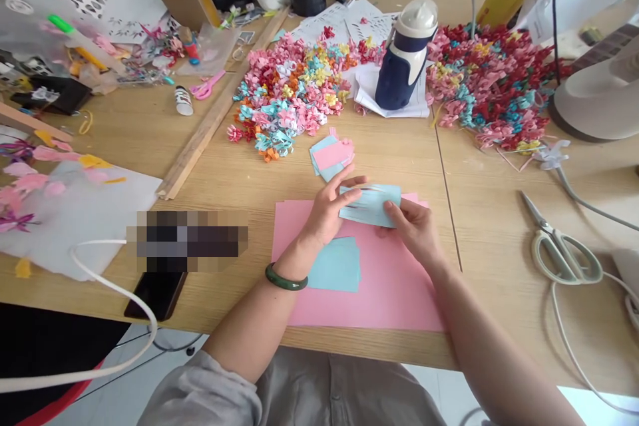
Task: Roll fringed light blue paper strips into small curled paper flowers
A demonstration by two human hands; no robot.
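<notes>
Both hands hold a small light-blue paper piece (372, 205) with slits cut into it, just above a large pink sheet (379, 293) lying on the wooden table (239, 166). My left hand (332, 203) pinches the paper's left edge; a green bangle (285, 278) sits on that wrist. My right hand (412, 226) grips the paper's lower right corner. A stack of blue paper rectangles (337, 265) lies on the pink sheet under my left wrist. A small pile of cut pink and blue pieces (331, 156) rests just beyond my fingers.
Two heaps of curled paper flowers (289, 96) (492, 83) flank a navy and white bottle (405, 56). Scissors (562, 249) lie at right near a white cable (582, 203). A phone (157, 293), a wooden strip (214, 113) and craft clutter fill the left.
</notes>
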